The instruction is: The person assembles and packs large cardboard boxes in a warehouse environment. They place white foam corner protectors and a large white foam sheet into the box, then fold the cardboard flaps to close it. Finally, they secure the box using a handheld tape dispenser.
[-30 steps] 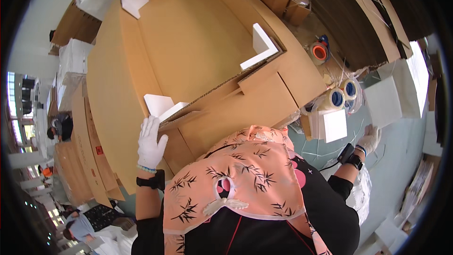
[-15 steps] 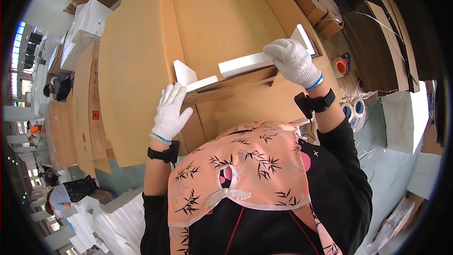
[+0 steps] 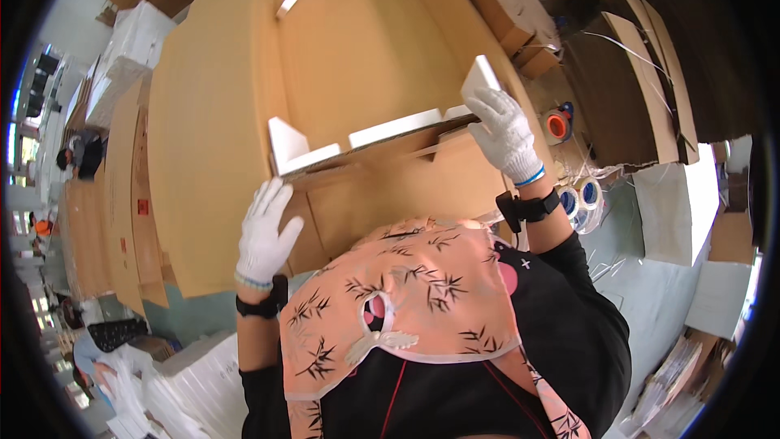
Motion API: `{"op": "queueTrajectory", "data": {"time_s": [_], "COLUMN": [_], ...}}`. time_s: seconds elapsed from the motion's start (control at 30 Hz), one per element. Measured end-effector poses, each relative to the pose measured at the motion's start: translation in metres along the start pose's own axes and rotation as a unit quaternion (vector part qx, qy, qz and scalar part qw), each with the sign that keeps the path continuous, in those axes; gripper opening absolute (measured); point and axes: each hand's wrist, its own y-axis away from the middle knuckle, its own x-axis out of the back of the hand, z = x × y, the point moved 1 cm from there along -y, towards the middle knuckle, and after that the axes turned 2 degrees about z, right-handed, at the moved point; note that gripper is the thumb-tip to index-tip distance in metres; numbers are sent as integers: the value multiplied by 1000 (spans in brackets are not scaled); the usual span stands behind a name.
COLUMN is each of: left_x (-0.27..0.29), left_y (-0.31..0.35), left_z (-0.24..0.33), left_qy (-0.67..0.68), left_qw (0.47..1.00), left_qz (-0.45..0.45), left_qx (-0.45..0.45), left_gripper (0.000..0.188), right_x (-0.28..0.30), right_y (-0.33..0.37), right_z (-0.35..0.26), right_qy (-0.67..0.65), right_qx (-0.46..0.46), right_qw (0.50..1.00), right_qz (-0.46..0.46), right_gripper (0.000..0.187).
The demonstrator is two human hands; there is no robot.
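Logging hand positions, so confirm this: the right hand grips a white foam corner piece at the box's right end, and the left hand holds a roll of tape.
Wrong about the left hand: the head view shows it spread flat on the cardboard box, holding nothing. The right hand does grip the white foam corner piece.

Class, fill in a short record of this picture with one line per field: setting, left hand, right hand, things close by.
Setting: a large flat cardboard box lies open in front of a person wearing white gloves.
Left hand: the left hand rests flat on the box's near flap, fingers spread.
Right hand: the right hand grips a white foam corner piece at the box's right end.
Foam: another foam corner and a foam strip sit along the near edge.
Close by: tape rolls to the right.
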Motion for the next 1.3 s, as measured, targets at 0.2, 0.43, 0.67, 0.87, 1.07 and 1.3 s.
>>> {"op": "queueTrajectory", "data": {"time_s": [0.2, 0.43, 0.67, 0.87, 1.07, 1.3], "left_x": [-12, -35, -45, -44, -45, -36], "left_y": [43, 16, -22, -36, -53, -67], "left_z": [41, 65, 117, 147, 164, 160], "left_qy": [11, -4, 1, -25, -10, -3], "left_qw": [994, 996, 998, 999, 998, 995], "left_qz": [105, 56, 16, -20, -20, -52], "left_qx": [-2, -68, -65, -36, -64, -84], "left_gripper": [46, 46, 43, 41, 40, 41], "right_x": [79, 255, 357, 366, 403, 415], "right_y": [25, 88, 104, 116, 124, 121], "right_z": [82, 230, 320, 350, 329, 206], "right_qy": [145, 348, 445, 501, 467, 392], "right_qx": [-88, -381, -597, -507, -414, -358], "right_qw": [983, 837, 667, 701, 741, 752], "right_qz": [64, 182, 29, -23, 247, 391], "right_gripper": [36, 41, 50, 37, 35, 28]}}
